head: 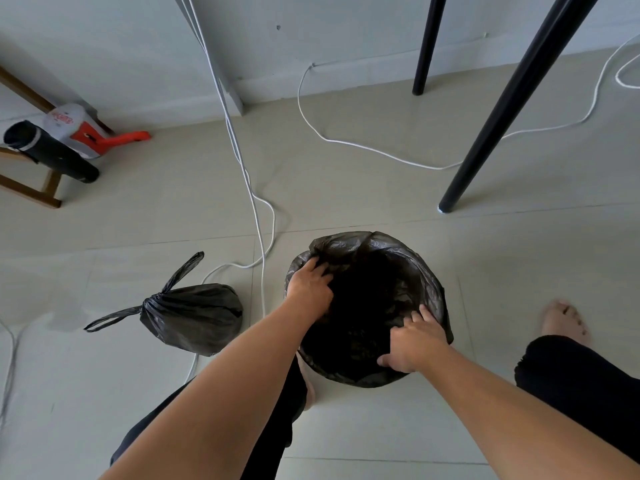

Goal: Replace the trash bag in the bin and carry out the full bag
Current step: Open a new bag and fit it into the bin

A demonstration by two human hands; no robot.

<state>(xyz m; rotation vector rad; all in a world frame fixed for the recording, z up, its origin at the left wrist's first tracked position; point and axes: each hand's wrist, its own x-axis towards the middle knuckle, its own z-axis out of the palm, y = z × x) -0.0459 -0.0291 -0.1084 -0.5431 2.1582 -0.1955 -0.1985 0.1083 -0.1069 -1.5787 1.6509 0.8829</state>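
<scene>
Black crinkly liner (398,251), wide-open mouth.

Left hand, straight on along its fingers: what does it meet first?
The left hand touches the black liner bag, fingers pointing into its mouth. Straight on, it likely meets the liner's far inner wall first; the dark interior hides depth.

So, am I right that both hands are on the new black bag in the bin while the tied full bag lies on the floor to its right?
Not quite: the head view shows the tied full bag on the floor left of the bin, not right. The rest stands: left hand and right hand both hold the new black bag.
</scene>
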